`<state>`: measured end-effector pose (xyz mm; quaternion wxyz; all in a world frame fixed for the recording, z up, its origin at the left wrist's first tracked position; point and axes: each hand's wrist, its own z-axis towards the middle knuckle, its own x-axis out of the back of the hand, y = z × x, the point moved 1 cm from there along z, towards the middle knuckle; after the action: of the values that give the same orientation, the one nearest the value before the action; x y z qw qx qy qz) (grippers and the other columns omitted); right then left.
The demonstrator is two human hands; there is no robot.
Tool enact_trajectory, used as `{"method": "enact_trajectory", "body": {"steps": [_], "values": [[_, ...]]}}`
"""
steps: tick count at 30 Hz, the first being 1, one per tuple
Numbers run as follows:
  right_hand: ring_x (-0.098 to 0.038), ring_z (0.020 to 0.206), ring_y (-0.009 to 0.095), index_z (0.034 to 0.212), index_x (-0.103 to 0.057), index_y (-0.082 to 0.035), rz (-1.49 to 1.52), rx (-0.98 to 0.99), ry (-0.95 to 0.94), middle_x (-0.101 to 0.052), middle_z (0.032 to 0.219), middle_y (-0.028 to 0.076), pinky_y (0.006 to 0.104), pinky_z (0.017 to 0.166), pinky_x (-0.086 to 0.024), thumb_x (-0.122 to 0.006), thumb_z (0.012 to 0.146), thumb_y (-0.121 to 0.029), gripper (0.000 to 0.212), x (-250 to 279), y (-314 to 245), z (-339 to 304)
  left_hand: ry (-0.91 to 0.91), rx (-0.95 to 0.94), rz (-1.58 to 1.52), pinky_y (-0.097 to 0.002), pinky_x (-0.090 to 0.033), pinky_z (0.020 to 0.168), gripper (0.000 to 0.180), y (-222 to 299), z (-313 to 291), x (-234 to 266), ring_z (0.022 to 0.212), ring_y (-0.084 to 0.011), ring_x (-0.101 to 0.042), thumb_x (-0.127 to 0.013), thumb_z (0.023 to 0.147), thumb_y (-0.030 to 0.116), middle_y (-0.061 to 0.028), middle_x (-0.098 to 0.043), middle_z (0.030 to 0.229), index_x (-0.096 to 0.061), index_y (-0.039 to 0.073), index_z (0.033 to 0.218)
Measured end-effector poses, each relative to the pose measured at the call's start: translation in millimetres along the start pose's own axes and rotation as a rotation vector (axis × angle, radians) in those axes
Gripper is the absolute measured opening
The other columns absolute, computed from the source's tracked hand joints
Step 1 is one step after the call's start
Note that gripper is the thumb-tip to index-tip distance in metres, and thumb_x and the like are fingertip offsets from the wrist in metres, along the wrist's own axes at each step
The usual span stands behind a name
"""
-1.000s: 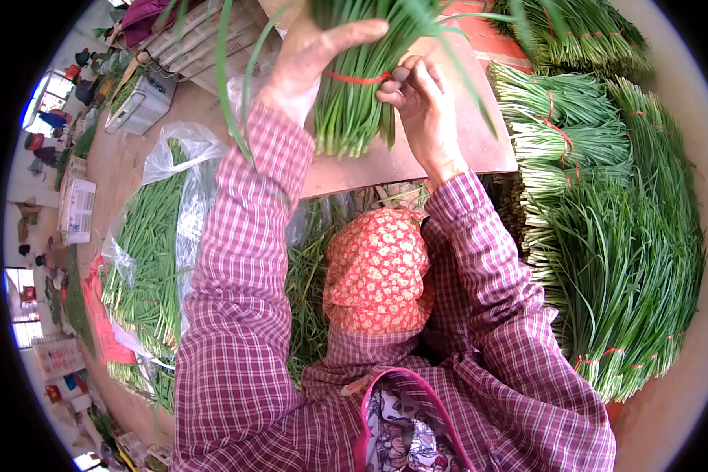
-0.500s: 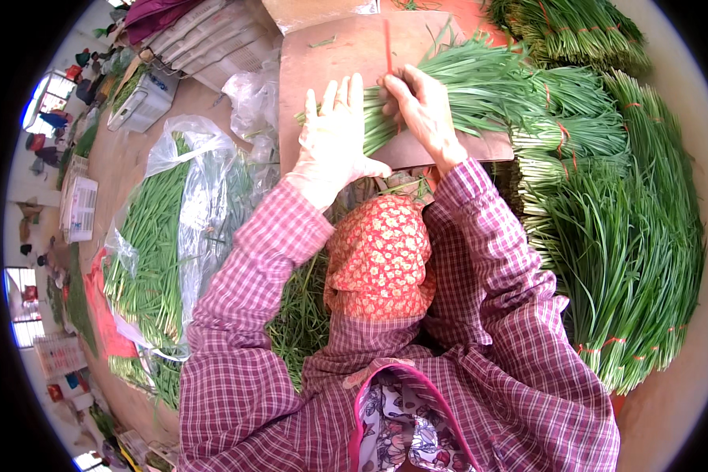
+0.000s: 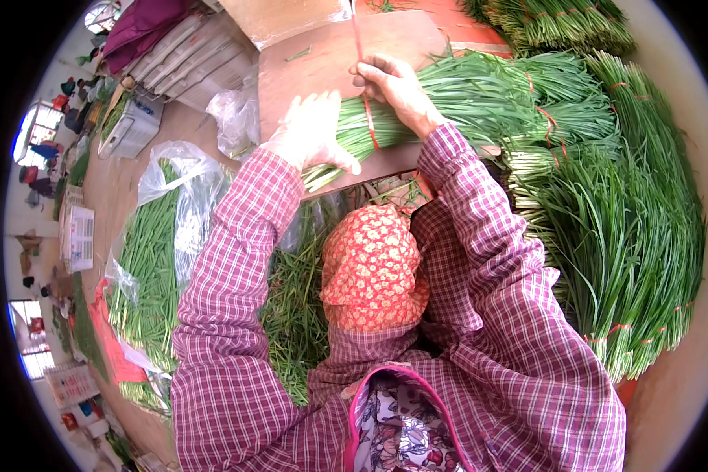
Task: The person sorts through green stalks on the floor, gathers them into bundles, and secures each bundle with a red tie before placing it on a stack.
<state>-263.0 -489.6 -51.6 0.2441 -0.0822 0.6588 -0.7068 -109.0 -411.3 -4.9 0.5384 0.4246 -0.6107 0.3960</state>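
Observation:
A bunch of garlic chives (image 3: 456,90) lies across a brown board (image 3: 315,47), its pale stem ends to the left. Around the stem end curves my left hand (image 3: 311,130), thumb on the near side and fingers over the far side. A thin red tie (image 3: 371,124) crosses the stems to the right of that hand. Its upper length runs to the far edge of the board. My right hand (image 3: 397,88) is closed above the bunch, thumb and forefinger pinching the tie. Whether the tie passes under the bunch is hidden.
Tied chive bunches (image 3: 606,236) are stacked on the right, with more (image 3: 558,27) at the far right. On the left, loose chives sit in a clear plastic bag (image 3: 189,212). Pale crates (image 3: 189,59) and a cardboard box (image 3: 291,17) stand at the far side.
The red tie now lies across the stems; before, its visible part stood above my right hand. Both hands and the bunch appear shifted left, and my left hand has lowered around the stems.

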Motion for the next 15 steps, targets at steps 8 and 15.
{"method": "enact_trajectory", "body": {"steps": [8, 15], "values": [[-0.052, 0.063, 0.005, 0.11, -0.061, 0.003, 0.248, 0.026, 0.143, -0.067, 0.094, 0.006, 0.0171, 0.054, -0.041, -0.058, 0.094, -0.016, 0.025, 3, 11, 17, 0.286, 0.125, 0.049, -0.0425, -0.048, 0.09, 0.099, 26, 23, -39, 0.1, -0.0313, -0.062, -0.089, 0.05, 0.04, -0.0161, -0.063, 0.102, -0.046, 0.002, 0.131], [-0.061, 0.081, 0.012, 0.103, -0.063, 0.002, -0.193, 0.302, 0.019, -0.07, 0.097, 0.008, 0.0273, 0.075, -0.049, -0.052, 0.096, -0.021, 0.026, -10, -16, 17, 0.203, 0.201, -0.079, -0.041, -0.049, 0.09, 0.082, 32, 27, -30, 0.102, -0.0321, -0.062, -0.09, 0.05, 0.034, -0.016, -0.065, 0.107, -0.055, 0.004, 0.117]]}}
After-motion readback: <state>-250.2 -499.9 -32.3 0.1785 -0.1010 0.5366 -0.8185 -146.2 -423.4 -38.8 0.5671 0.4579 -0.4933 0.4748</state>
